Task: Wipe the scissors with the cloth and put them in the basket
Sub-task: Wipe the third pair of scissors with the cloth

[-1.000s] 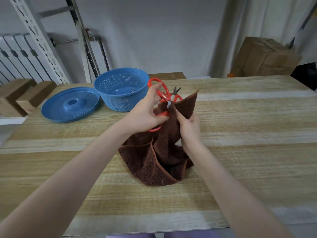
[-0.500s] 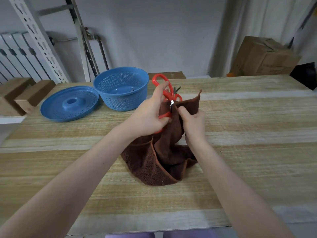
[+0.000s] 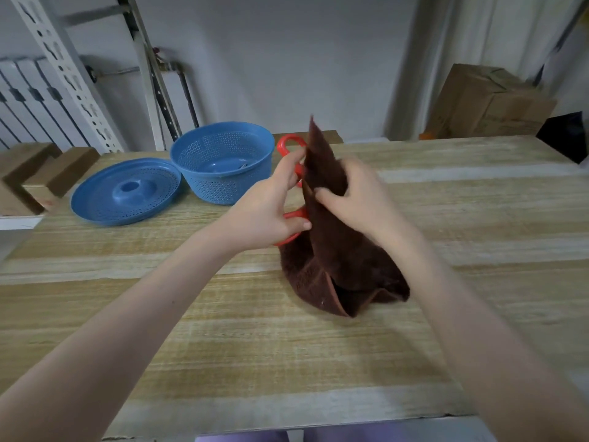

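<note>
The left hand [image 3: 274, 212] holds the red-handled scissors [image 3: 294, 214] above the wooden desk [image 3: 223, 330]. Its grip is closed on the handles, with fingers curled round the loops: one loop shows above the hand and the other curves out below it. The blades are hidden inside the brown cloth [image 3: 338, 256].

The right hand [image 3: 357, 199] is just beside the left, with its grip closed on the cloth. The fingers pinch a fold where the blades would lie. One corner of the cloth stands up in a point above both hands, and the rest hangs down and bunches on the desk beneath them.

The blue perforated basket [image 3: 223, 161] stands upright on the desk behind and to the left of the hands, near the scissors but not touching them. Its round blue lid [image 3: 124, 193] lies flat against its left side.

Wooden blocks [image 3: 47, 167] sit at the far left edge. Behind them are a white radiator [image 3: 28, 103] and a perforated metal shelf upright [image 3: 63, 74]. A cardboard box [image 3: 487, 103] stands beyond the desk's far right corner.
</note>
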`<move>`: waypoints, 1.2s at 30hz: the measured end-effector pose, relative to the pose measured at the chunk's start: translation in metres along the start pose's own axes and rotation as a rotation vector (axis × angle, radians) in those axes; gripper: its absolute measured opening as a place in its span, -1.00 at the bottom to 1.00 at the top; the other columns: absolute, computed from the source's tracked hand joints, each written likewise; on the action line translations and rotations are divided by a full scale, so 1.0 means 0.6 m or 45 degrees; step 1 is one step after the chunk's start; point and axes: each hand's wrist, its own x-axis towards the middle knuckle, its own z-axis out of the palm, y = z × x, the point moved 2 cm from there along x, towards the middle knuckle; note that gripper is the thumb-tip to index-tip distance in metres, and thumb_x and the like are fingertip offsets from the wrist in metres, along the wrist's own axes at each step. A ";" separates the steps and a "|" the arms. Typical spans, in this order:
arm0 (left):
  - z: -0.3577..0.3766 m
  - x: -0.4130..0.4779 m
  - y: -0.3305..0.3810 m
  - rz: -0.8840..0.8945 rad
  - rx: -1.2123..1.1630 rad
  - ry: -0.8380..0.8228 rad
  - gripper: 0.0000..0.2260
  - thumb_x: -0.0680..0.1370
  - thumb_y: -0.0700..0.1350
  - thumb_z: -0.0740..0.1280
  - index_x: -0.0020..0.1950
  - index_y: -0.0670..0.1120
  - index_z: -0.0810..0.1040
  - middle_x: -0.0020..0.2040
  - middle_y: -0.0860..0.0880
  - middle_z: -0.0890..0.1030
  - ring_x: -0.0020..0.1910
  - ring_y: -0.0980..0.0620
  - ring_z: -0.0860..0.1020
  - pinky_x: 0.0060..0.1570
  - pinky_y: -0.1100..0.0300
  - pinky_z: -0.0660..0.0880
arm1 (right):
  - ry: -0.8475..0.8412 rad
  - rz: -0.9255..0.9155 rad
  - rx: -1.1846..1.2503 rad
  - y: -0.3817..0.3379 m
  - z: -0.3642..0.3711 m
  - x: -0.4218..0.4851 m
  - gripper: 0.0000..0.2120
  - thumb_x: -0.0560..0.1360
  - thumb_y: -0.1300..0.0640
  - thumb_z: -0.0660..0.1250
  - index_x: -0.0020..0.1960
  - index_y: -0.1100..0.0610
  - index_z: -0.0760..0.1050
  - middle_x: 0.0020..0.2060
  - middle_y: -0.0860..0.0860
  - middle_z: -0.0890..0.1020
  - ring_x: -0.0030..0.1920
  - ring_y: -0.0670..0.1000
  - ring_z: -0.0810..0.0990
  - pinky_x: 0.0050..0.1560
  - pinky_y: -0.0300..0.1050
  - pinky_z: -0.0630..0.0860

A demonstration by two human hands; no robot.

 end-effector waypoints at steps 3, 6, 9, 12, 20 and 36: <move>-0.003 -0.005 0.009 0.032 0.033 0.003 -0.11 0.43 -0.32 0.45 0.58 -0.01 -0.03 0.49 -0.12 0.32 0.27 0.18 0.32 0.06 0.25 0.47 | -0.132 0.081 0.093 -0.015 -0.002 0.006 -0.73 0.21 -0.13 0.30 -0.33 0.09 0.48 -0.39 -0.01 0.58 -0.28 0.04 0.58 -0.26 -0.07 0.44; -0.003 -0.009 0.013 0.052 0.072 0.009 -0.13 0.43 -0.34 0.43 0.58 -0.06 -0.02 0.48 -0.16 0.32 0.21 0.16 0.13 -0.21 0.47 0.36 | -0.240 0.170 0.333 -0.017 -0.001 0.010 -0.84 0.31 0.06 0.43 -0.30 0.14 0.52 -0.42 -0.02 0.56 -0.41 -0.09 0.53 -0.35 -0.18 0.41; -0.001 -0.008 0.016 0.069 0.109 0.027 -0.13 0.42 -0.33 0.45 0.58 -0.09 0.00 0.48 -0.17 0.32 0.21 0.12 0.28 -0.20 0.59 0.31 | -0.298 0.262 0.507 -0.013 0.005 0.008 -0.94 0.37 0.22 0.41 -0.21 0.22 0.55 -0.40 0.00 0.51 -0.41 -0.10 0.48 -0.39 -0.23 0.37; 0.001 -0.008 0.017 0.032 0.039 0.048 -0.10 0.41 -0.30 0.48 0.58 -0.05 0.01 0.49 -0.10 0.31 0.35 0.05 0.44 0.06 0.35 0.41 | -0.352 0.301 0.529 -0.005 0.002 0.011 -0.70 0.25 0.12 0.41 -0.17 0.35 0.55 -0.36 0.05 0.51 -0.33 -0.03 0.49 -0.31 -0.17 0.35; 0.000 -0.005 0.032 0.017 0.136 0.045 -0.10 0.41 -0.27 0.49 0.58 -0.03 0.00 0.49 -0.17 0.32 0.21 -0.16 0.51 0.05 0.29 0.39 | -0.436 0.389 0.679 -0.002 -0.009 0.022 -0.62 0.14 0.17 0.35 -0.09 0.31 0.61 -0.36 0.07 0.61 -0.35 -0.02 0.57 -0.31 -0.21 0.45; 0.007 -0.011 0.003 -0.019 0.043 0.076 -0.07 0.42 -0.24 0.50 0.59 0.00 -0.05 0.51 -0.07 0.30 0.48 -0.02 0.27 0.28 -0.03 0.45 | 0.453 0.084 0.732 0.047 -0.014 -0.029 -0.84 0.53 0.03 0.29 -0.04 0.09 0.59 -0.09 0.08 0.59 -0.05 -0.05 0.57 0.06 -0.19 0.52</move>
